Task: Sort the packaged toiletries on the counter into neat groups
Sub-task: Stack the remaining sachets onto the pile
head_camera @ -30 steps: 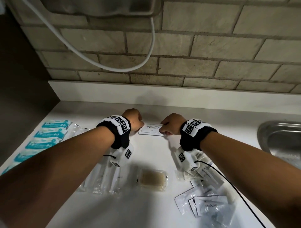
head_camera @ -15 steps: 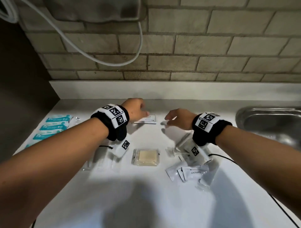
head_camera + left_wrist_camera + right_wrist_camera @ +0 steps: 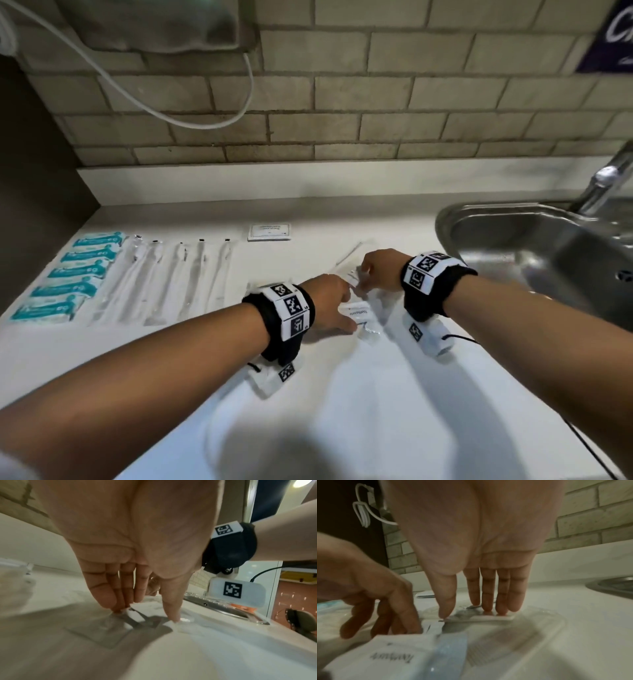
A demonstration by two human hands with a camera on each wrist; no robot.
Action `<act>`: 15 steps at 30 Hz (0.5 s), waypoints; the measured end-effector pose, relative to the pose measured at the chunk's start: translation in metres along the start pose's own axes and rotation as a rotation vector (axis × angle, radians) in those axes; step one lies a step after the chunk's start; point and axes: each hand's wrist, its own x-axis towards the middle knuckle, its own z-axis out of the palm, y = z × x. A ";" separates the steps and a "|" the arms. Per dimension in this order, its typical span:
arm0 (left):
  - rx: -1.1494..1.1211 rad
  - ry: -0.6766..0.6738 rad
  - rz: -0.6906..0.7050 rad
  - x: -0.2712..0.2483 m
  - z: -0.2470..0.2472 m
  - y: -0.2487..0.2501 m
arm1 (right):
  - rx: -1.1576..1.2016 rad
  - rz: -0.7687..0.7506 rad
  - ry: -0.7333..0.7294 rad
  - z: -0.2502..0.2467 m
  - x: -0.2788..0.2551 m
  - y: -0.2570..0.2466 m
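Observation:
A heap of white toothpaste sachets (image 3: pixel 356 313) lies mid-counter, left of the sink. My left hand (image 3: pixel 342 308) reaches into it with straight fingers. In the left wrist view the left hand (image 3: pixel 145 615) has its fingertips on a flat clear packet (image 3: pixel 102 630) and its thumb on a white sachet. My right hand (image 3: pixel 364 275) is just behind; in the right wrist view this right hand (image 3: pixel 467 613) presses straight fingers onto a flat white sachet (image 3: pixel 493 618). Another printed sachet (image 3: pixel 393 655) lies blurred in front. Neither hand grips anything.
Teal packets (image 3: pixel 68 277) lie stacked in a column at the far left, with a row of clear-wrapped toothbrushes (image 3: pixel 171 281) beside them. A white card sachet (image 3: pixel 269 232) rests near the back wall. The steel sink (image 3: pixel 534 246) and tap are at the right.
Both hands let go of the white card sachet at the back and came forward and right onto the sachet heap. The card stays near the wall.

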 end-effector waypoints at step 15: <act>-0.236 0.100 -0.116 0.008 -0.005 0.005 | 0.134 -0.026 0.114 -0.002 -0.003 0.019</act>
